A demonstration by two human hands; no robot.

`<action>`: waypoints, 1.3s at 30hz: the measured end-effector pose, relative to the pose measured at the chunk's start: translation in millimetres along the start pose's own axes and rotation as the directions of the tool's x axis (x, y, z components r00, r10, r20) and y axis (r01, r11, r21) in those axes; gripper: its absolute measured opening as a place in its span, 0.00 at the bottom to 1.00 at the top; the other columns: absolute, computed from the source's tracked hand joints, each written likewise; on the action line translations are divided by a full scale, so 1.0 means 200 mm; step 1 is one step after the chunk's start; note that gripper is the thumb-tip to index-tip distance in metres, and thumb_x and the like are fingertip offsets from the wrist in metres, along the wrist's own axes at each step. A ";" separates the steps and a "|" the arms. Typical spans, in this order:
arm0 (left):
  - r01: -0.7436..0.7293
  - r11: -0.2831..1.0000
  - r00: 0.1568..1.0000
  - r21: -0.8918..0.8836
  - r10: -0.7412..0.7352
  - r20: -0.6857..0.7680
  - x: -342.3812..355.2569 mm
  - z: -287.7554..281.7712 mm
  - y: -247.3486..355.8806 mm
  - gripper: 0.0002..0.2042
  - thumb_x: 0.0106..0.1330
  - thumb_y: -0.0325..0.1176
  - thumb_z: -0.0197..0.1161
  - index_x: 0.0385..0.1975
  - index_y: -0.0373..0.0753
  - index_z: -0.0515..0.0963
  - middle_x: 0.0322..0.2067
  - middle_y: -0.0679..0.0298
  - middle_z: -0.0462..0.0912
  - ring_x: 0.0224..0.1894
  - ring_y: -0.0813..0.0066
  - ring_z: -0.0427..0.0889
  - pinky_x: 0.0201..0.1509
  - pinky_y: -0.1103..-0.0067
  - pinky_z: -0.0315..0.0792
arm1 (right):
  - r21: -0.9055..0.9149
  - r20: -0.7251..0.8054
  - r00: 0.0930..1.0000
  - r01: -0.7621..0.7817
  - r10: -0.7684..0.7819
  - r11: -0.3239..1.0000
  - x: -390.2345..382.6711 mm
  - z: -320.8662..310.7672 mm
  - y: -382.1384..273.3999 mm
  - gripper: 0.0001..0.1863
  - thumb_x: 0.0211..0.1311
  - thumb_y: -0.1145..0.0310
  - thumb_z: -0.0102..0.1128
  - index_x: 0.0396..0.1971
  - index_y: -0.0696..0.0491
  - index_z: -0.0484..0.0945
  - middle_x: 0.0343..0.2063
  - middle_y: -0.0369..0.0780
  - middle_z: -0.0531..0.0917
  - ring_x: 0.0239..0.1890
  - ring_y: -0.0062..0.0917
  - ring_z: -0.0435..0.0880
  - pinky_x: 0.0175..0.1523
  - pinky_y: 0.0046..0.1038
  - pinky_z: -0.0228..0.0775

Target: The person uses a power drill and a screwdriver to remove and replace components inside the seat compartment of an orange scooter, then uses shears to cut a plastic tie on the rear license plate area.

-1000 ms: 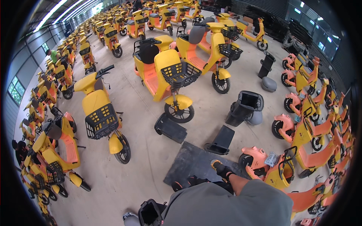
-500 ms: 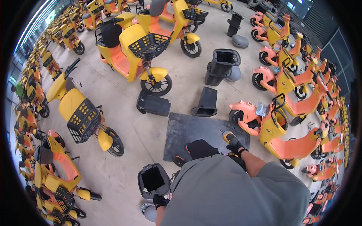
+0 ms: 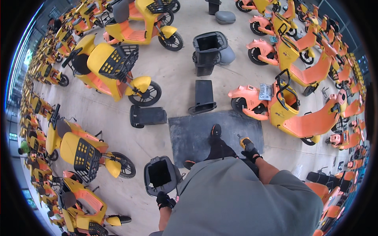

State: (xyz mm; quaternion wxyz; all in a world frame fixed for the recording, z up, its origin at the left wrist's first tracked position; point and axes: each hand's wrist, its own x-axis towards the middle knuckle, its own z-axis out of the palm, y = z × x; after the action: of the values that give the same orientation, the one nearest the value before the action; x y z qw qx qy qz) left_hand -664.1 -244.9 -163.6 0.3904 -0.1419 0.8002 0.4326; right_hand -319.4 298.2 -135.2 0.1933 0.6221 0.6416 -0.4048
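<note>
My right hand point(image 3: 251, 155), in a black glove, is closed around a cordless drill point(image 3: 246, 144) with a yellow front, held over the black mat near my leg. Low on the left, my gloved left hand point(image 3: 163, 200) grips the near edge of a black storage bucket with a grey rim point(image 3: 149, 181). The bucket's dark opening faces up, just left of my body. My left fingers are partly hidden against the rim.
A black mat point(image 3: 185, 135) lies underfoot. Two black buckets point(image 3: 151, 116) point(image 3: 204, 92) lie beyond it; another bucket point(image 3: 204, 67) stands by a grey seat point(image 3: 227, 55). A yellow-orange scooter point(image 3: 289, 118) stands close right; others point(image 3: 82, 153) stand left.
My view has shifted and one foot now shows further forward on the mat. The bucket stays in my left hand, the drill in my right. A grey seat by my left hand has left view.
</note>
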 end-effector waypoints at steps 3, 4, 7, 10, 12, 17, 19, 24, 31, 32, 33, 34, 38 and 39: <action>-0.206 0.864 0.978 0.460 0.202 0.058 0.10 0.08 0.22 0.05 0.48 0.26 0.54 0.16 0.38 0.65 0.15 0.63 0.65 0.20 0.66 0.66 0.24 0.74 0.60 | 0.048 -0.003 1.000 0.018 -0.018 0.999 0.10 -0.09 0.04 0.30 0.42 0.50 0.65 0.44 0.54 0.75 0.41 0.46 0.79 0.47 0.36 0.76 0.49 0.33 0.69; -0.212 0.700 0.976 0.682 0.187 0.112 -0.07 0.27 0.73 0.08 0.41 0.30 0.61 0.16 0.38 0.67 0.17 0.57 0.71 0.23 0.59 0.73 0.25 0.74 0.64 | 0.102 -0.017 1.000 -0.007 0.008 0.995 0.14 -0.11 0.09 0.30 0.42 0.50 0.65 0.44 0.54 0.75 0.41 0.46 0.79 0.47 0.36 0.76 0.49 0.32 0.68; -0.461 0.595 0.877 0.658 0.419 0.235 0.13 0.26 0.72 0.07 0.45 0.30 0.59 0.18 0.37 0.68 0.17 0.58 0.70 0.22 0.63 0.69 0.23 0.73 0.64 | 0.175 -0.082 0.996 -0.010 0.024 0.984 0.19 -0.25 0.04 0.29 0.43 0.52 0.67 0.43 0.55 0.75 0.39 0.45 0.80 0.42 0.34 0.78 0.47 0.33 0.68; -0.559 0.479 0.808 0.677 0.497 0.316 0.36 0.31 0.81 0.06 0.56 0.26 0.50 0.18 0.36 0.67 0.16 0.62 0.67 0.19 0.74 0.64 0.21 0.74 0.61 | 0.262 -0.188 0.971 -0.094 0.147 0.960 0.22 -0.41 -0.01 0.30 0.43 0.54 0.69 0.44 0.57 0.73 0.38 0.45 0.80 0.39 0.31 0.78 0.45 0.32 0.69; -0.189 0.919 0.979 0.345 0.149 0.139 0.54 0.32 0.82 0.07 0.58 0.28 0.50 0.18 0.38 0.67 0.16 0.63 0.66 0.19 0.74 0.66 0.23 0.74 0.62 | 0.351 -0.179 0.963 -0.127 0.200 0.928 0.27 -0.48 0.04 0.39 0.39 0.53 0.71 0.50 0.60 0.69 0.44 0.46 0.77 0.44 0.31 0.76 0.48 0.30 0.68; -0.363 0.619 0.888 0.696 0.457 0.056 0.25 0.75 1.43 0.06 0.61 0.32 0.49 0.25 0.41 0.73 0.19 0.65 0.70 0.19 0.74 0.68 0.23 0.76 0.63 | 0.406 -0.164 0.939 -0.215 0.302 0.888 0.28 -0.64 0.04 0.36 0.38 0.53 0.72 0.47 0.58 0.71 0.41 0.45 0.78 0.43 0.34 0.77 0.46 0.32 0.69; -0.328 0.906 0.940 0.269 0.341 -0.004 0.44 0.76 1.40 0.06 0.61 0.32 0.51 0.28 0.41 0.75 0.20 0.66 0.71 0.20 0.74 0.68 0.23 0.77 0.63 | 0.437 -0.143 0.941 -0.217 0.305 0.873 0.27 -0.64 0.04 0.36 0.38 0.53 0.72 0.47 0.58 0.72 0.41 0.46 0.79 0.42 0.34 0.77 0.45 0.33 0.69; -0.051 0.973 0.997 -0.226 0.035 -0.075 0.53 0.97 1.70 0.08 0.63 0.36 0.51 0.31 0.41 0.76 0.21 0.66 0.72 0.20 0.74 0.70 0.22 0.78 0.63 | 0.405 -0.184 0.928 -0.229 0.324 0.885 0.29 -0.55 0.09 0.33 0.39 0.52 0.70 0.44 0.58 0.73 0.35 0.45 0.81 0.37 0.33 0.81 0.41 0.34 0.72; 0.039 0.940 0.997 -0.339 -0.057 -0.043 0.73 1.20 2.10 0.06 0.60 0.35 0.56 0.34 0.43 0.75 0.28 0.65 0.77 0.30 0.71 0.74 0.27 0.74 0.67 | 0.494 -0.090 0.961 -0.184 0.261 0.850 0.39 -0.60 0.00 0.27 0.40 0.55 0.69 0.39 0.57 0.76 0.31 0.43 0.81 0.33 0.30 0.80 0.38 0.33 0.71; 0.032 0.938 0.998 -0.345 -0.046 -0.035 0.73 1.24 2.15 0.06 0.60 0.35 0.56 0.34 0.43 0.75 0.28 0.65 0.77 0.30 0.71 0.74 0.27 0.74 0.67 | 0.498 -0.103 0.961 -0.173 0.257 0.850 0.43 -0.61 -0.01 0.27 0.40 0.55 0.69 0.39 0.57 0.76 0.31 0.43 0.81 0.33 0.30 0.80 0.38 0.33 0.71; 0.056 0.932 0.994 -0.359 -0.086 -0.068 0.72 1.28 2.19 0.06 0.58 0.34 0.59 0.33 0.43 0.74 0.28 0.65 0.77 0.30 0.70 0.74 0.27 0.73 0.67 | 0.554 -0.125 0.947 -0.181 0.296 0.813 0.50 -0.60 0.00 0.18 0.44 0.61 0.67 0.33 0.55 0.75 0.26 0.39 0.79 0.27 0.26 0.76 0.31 0.31 0.68; 0.080 0.923 0.987 -0.375 -0.127 -0.101 0.73 1.31 2.22 0.07 0.55 0.34 0.61 0.32 0.43 0.74 0.28 0.64 0.77 0.29 0.70 0.74 0.27 0.72 0.67 | 0.607 -0.143 0.932 -0.184 0.334 0.773 0.56 -0.58 0.02 0.09 0.49 0.66 0.64 0.28 0.53 0.75 0.21 0.35 0.78 0.21 0.22 0.73 0.25 0.30 0.66; 0.076 0.899 0.983 -0.431 -0.140 -0.120 0.97 1.33 2.12 0.10 0.51 0.32 0.64 0.31 0.40 0.72 0.26 0.60 0.77 0.23 0.67 0.73 0.23 0.71 0.66 | 0.374 -0.315 0.941 0.006 0.121 0.927 0.63 -0.79 -0.19 0.26 0.47 0.70 0.67 0.47 0.55 0.67 0.40 0.39 0.74 0.37 0.26 0.74 0.38 0.29 0.70; 0.031 0.953 0.997 -0.303 -0.049 -0.052 0.99 1.33 2.10 0.08 0.51 0.31 0.64 0.28 0.39 0.72 0.22 0.60 0.75 0.18 0.68 0.72 0.19 0.73 0.65 | 0.336 -0.421 0.907 0.141 0.015 0.931 0.70 -0.78 -0.10 0.27 0.47 0.70 0.67 0.48 0.55 0.66 0.40 0.39 0.74 0.38 0.26 0.74 0.40 0.29 0.70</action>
State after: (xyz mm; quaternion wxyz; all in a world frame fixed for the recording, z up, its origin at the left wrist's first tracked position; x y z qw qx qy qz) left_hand -898.4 236.4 -153.1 0.3492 -0.2286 0.7329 0.5373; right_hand -320.7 507.7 -141.3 -0.0782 0.6974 0.6031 -0.3791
